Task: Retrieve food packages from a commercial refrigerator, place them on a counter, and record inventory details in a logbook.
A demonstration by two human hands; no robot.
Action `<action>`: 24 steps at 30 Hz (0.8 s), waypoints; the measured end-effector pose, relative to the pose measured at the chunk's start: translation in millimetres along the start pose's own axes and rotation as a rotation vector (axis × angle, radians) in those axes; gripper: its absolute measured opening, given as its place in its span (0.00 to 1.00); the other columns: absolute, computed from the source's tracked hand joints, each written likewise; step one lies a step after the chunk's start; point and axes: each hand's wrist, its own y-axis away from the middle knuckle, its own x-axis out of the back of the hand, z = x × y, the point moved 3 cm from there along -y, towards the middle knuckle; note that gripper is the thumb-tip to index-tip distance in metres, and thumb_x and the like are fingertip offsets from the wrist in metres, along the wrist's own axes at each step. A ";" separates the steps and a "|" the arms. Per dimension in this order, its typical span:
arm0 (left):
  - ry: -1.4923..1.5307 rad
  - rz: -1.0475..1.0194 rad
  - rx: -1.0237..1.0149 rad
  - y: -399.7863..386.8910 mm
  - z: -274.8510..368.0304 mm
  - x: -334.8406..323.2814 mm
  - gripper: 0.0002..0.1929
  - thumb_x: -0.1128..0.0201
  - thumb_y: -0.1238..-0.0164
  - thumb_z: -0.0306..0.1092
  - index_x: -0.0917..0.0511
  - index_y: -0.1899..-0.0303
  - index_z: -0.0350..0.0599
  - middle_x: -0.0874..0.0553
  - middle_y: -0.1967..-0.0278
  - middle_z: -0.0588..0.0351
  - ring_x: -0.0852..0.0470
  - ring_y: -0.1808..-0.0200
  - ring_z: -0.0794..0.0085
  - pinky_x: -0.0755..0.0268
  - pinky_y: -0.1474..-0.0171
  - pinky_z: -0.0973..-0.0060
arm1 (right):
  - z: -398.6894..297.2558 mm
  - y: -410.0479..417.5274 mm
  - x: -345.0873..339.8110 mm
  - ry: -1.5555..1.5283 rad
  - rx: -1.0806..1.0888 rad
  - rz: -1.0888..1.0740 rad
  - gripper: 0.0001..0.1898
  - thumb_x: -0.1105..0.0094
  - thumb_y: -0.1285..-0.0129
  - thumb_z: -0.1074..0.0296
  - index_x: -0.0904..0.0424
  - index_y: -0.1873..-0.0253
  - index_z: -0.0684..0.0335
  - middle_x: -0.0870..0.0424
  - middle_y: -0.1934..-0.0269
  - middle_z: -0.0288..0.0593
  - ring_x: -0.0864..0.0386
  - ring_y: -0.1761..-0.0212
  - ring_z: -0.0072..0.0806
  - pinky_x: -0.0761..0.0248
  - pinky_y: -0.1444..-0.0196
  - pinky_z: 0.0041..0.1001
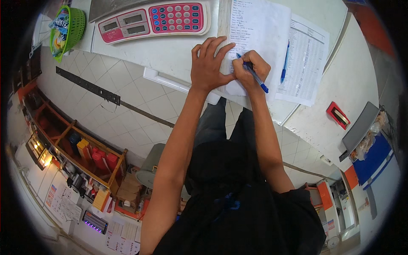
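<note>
An open notebook [271,28] with handwritten lines lies on the white counter in front of me. My right hand [253,68] grips a blue ballpoint pen [259,81], its tip at the left part of the written page. Spread flat, my left hand [212,62] rests across the notebook's left edge, holding nothing, its thumb close to my right hand. A second blue pen [284,65] lies to the right of my right hand, over the edge between the notebook and a printed sheet with a table [306,60].
A pink and white digital scale [153,22] stands left of the notebook. Beyond it is a green plastic basket [76,27] with packets. To the right lie a red tape dispenser [338,115] and a dark flat screen or panel [361,127]. The white counter's edge [172,83] runs before me.
</note>
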 end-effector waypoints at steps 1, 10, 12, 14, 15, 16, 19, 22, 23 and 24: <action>-0.008 -0.021 0.006 0.3 0.9 -1.9 0.38 0.22 0.54 0.60 0.19 0.37 0.67 0.24 0.33 0.65 0.30 0.29 0.67 0.45 0.26 0.59 | 0.4 0.5 1.0 0.031 -0.002 0.005 0.11 0.35 0.52 0.78 0.32 0.76 0.62 0.30 0.82 0.43 0.32 0.84 0.28 0.34 0.78 0.26; -0.008 -0.018 0.001 0.9 1.0 -2.1 0.39 0.21 0.54 0.61 0.20 0.36 0.67 0.24 0.33 0.65 0.31 0.28 0.67 0.45 0.26 0.59 | -1.0 0.2 2.5 0.035 0.032 -0.013 0.11 0.34 0.53 0.78 0.31 0.76 0.62 0.29 0.82 0.42 0.31 0.84 0.28 0.35 0.78 0.27; 0.001 -0.003 -0.004 0.9 1.1 -1.4 0.38 0.21 0.54 0.61 0.20 0.36 0.67 0.24 0.33 0.65 0.31 0.28 0.67 0.45 0.26 0.58 | -1.5 -0.1 2.4 0.021 0.026 -0.012 0.11 0.34 0.53 0.78 0.31 0.76 0.62 0.29 0.81 0.42 0.31 0.84 0.28 0.34 0.78 0.27; 0.006 -0.003 -0.004 0.8 0.9 -1.3 0.38 0.21 0.54 0.61 0.20 0.36 0.67 0.24 0.33 0.65 0.31 0.28 0.66 0.45 0.26 0.58 | -1.4 -0.2 2.5 0.014 0.012 -0.001 0.11 0.34 0.53 0.78 0.31 0.76 0.61 0.29 0.81 0.42 0.31 0.84 0.28 0.34 0.78 0.27; 0.009 -0.005 -0.005 0.9 0.9 -1.2 0.38 0.21 0.54 0.61 0.20 0.36 0.66 0.24 0.33 0.65 0.31 0.28 0.66 0.45 0.26 0.58 | -1.4 -0.1 2.2 0.015 0.014 -0.004 0.11 0.34 0.53 0.78 0.31 0.76 0.61 0.29 0.81 0.42 0.31 0.84 0.28 0.34 0.78 0.27; 0.009 -0.022 -0.001 1.0 0.9 -1.9 0.38 0.21 0.54 0.60 0.20 0.36 0.66 0.24 0.33 0.65 0.31 0.28 0.66 0.45 0.26 0.58 | -0.9 0.1 2.2 0.025 0.008 -0.005 0.11 0.34 0.53 0.78 0.31 0.76 0.61 0.28 0.81 0.42 0.31 0.84 0.28 0.34 0.78 0.27; -0.009 -0.020 -0.002 0.9 1.0 -2.0 0.38 0.21 0.54 0.60 0.20 0.36 0.66 0.24 0.33 0.65 0.31 0.28 0.66 0.45 0.26 0.58 | 0.9 0.5 2.2 0.001 -0.001 0.015 0.11 0.34 0.53 0.78 0.31 0.76 0.61 0.29 0.82 0.43 0.31 0.84 0.28 0.34 0.78 0.27; -0.010 -0.016 -0.002 0.9 1.1 -2.0 0.39 0.21 0.55 0.60 0.20 0.36 0.66 0.24 0.33 0.65 0.30 0.29 0.66 0.45 0.27 0.58 | 2.5 1.3 1.6 0.020 -0.005 0.018 0.12 0.34 0.53 0.78 0.32 0.76 0.61 0.30 0.82 0.43 0.32 0.84 0.28 0.34 0.78 0.27; -0.005 0.001 -0.006 0.9 1.3 -1.6 0.39 0.21 0.55 0.60 0.20 0.36 0.66 0.24 0.33 0.65 0.30 0.29 0.66 0.45 0.27 0.58 | 2.5 1.5 1.5 0.012 0.006 0.013 0.12 0.34 0.53 0.78 0.32 0.76 0.61 0.30 0.82 0.43 0.32 0.84 0.28 0.34 0.78 0.27; -0.001 0.002 -0.006 0.9 1.3 -1.5 0.39 0.21 0.55 0.60 0.19 0.36 0.66 0.24 0.33 0.65 0.30 0.29 0.66 0.45 0.27 0.58 | 2.3 1.7 1.6 0.033 0.018 0.012 0.12 0.34 0.53 0.78 0.32 0.76 0.61 0.30 0.82 0.42 0.32 0.84 0.28 0.34 0.78 0.27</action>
